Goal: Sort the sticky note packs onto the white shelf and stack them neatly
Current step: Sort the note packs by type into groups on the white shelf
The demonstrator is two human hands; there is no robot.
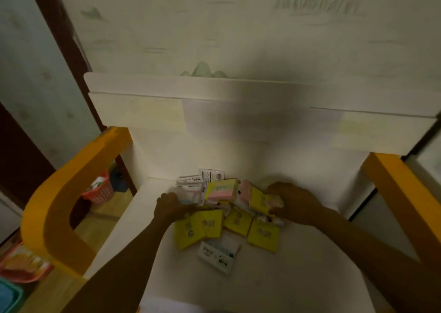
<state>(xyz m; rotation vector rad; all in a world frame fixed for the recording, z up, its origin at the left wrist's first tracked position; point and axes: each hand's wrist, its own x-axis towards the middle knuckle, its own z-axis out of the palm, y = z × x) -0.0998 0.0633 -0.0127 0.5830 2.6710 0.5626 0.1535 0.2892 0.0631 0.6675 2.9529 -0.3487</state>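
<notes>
both hands in pack pile: right hand (pixel 294 201) fingers grip yellow pack (pixel 263 201); left hand (pixel 170 207) grip unclear (blurred).

Sticky note packs (pixel 229 214) lie in a loose, overlapping heap on the white shelf (pixel 310 253) — mostly yellow ones lying flat and askew at the front, a pink-and-yellow pack (pixel 223 189) tilted up behind them, white-labelled packs at the back left, and one white pack (pixel 219 255) nearest the front.
</notes>
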